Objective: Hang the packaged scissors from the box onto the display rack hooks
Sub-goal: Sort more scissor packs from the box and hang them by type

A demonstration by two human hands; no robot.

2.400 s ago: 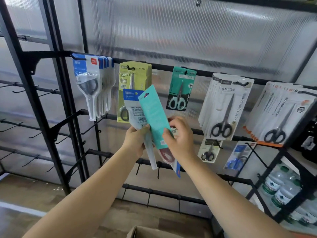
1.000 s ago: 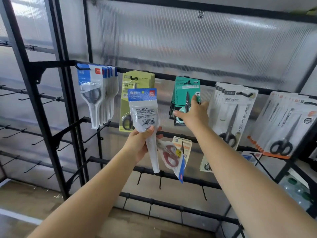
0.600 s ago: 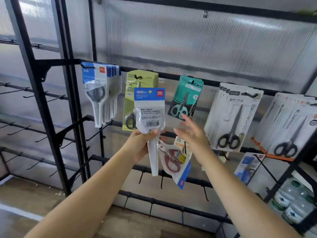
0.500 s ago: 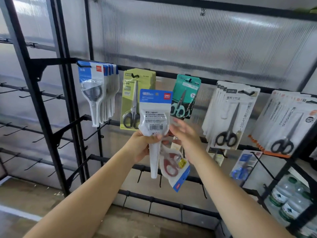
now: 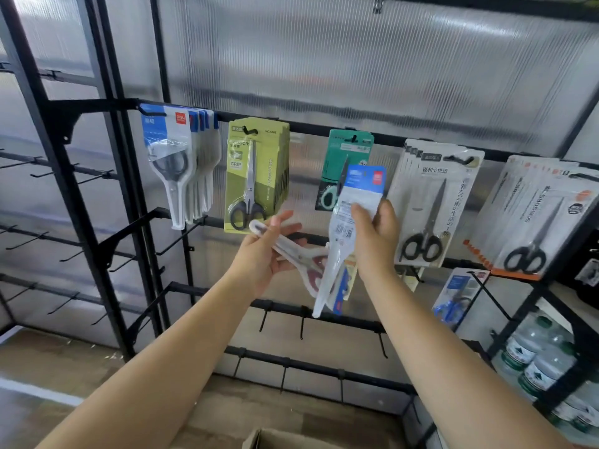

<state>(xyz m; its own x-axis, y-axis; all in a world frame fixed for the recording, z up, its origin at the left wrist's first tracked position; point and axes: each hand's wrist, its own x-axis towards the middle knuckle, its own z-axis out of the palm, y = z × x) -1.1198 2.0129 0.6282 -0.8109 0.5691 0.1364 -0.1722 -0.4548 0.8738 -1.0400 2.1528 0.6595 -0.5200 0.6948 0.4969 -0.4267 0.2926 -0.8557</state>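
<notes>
Packaged scissors, blue header (image 5: 348,222): held upright in your right hand (image 5: 376,241), in front of the teal pack (image 5: 340,150) on the top rail, header card up, blade end pointing down.
Second pack, red handles (image 5: 304,260): lies across your left hand (image 5: 264,257), tip toward the left, overlapped at its right end by the blue-header pack.
Right grip: thumb and fingers pinch the blue-header pack at mid-body, just below the header card.
Left grip: fingers loosely curled under the red-handled pack, thumb resting on top; a light hold.
Handling, judged: light, flat, clear plastic over thin card. Expect the film to be slick and the card to bend if squeezed. The scissors inside are stiff and carry most of the weight low.
Where to take hold: pinch just beneath the header so the hang hole stays free; the hole itself is too blurred to locate.
Matching hook: blue-header stack (image 5: 175,157) hangs at far left of the display rack (image 5: 107,202).
Box (image 5: 291,439): near edge of view, below your arms.
Risk, judged: the overlapped packs may snag when you separate them.
</notes>
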